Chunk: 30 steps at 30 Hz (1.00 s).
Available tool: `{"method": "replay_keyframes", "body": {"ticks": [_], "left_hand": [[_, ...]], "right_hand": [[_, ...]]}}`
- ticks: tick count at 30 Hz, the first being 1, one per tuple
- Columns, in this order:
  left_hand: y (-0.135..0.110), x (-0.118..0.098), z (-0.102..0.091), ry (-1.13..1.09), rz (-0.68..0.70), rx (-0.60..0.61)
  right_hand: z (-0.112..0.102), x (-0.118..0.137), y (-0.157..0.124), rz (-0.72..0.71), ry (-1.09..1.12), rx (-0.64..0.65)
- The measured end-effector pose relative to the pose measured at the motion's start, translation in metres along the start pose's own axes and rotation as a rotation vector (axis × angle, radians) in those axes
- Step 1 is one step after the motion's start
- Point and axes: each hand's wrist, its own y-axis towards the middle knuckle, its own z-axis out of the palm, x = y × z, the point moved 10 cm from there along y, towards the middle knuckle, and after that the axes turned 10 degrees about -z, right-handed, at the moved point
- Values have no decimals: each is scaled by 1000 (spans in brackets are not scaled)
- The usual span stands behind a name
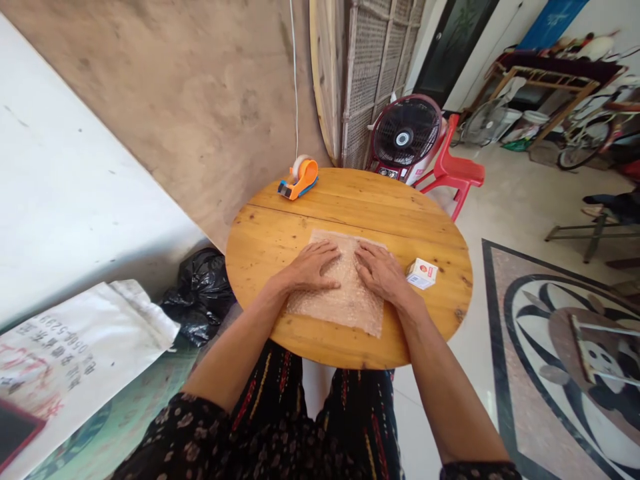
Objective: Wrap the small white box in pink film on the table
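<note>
A sheet of clear bubble wrap [345,303] lies spread on the round wooden table [430,220] in front of me. Resting on its left part is my left hand [316,265], palm down with fingers outstretched. My right hand [381,270] lies flat on the right part, fingers also stretched out. Neither hand grips anything. Just right of my right hand stands a small white box [423,273] with red and blue print. An orange tape dispenser [304,179] with a roll of tape sits at the far left of the tabletop.
Behind the table stand a dark red fan [407,137] and a red plastic chair [457,167]. Black plastic bags [203,287] and a white printed sack [85,360] are on the left. A wooden board [200,87] leans beyond the table's left side.
</note>
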Motion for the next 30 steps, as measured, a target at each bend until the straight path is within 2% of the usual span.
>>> {"method": "replay_keyframes", "body": {"ticks": [6, 14, 21, 30], "left_hand": [[-1, 4, 0, 3, -6, 35], [-3, 8, -1, -14, -53, 52], [-3, 4, -6, -16, -61, -36], [-1, 8, -3, -20, -29, -18]], "right_hand": [[3, -7, -1, 5, -27, -8], [-1, -8, -2, 2, -30, -91], [-3, -10, -1, -22, -37, -152], [-10, -10, -4, 22, -46, -175]]}}
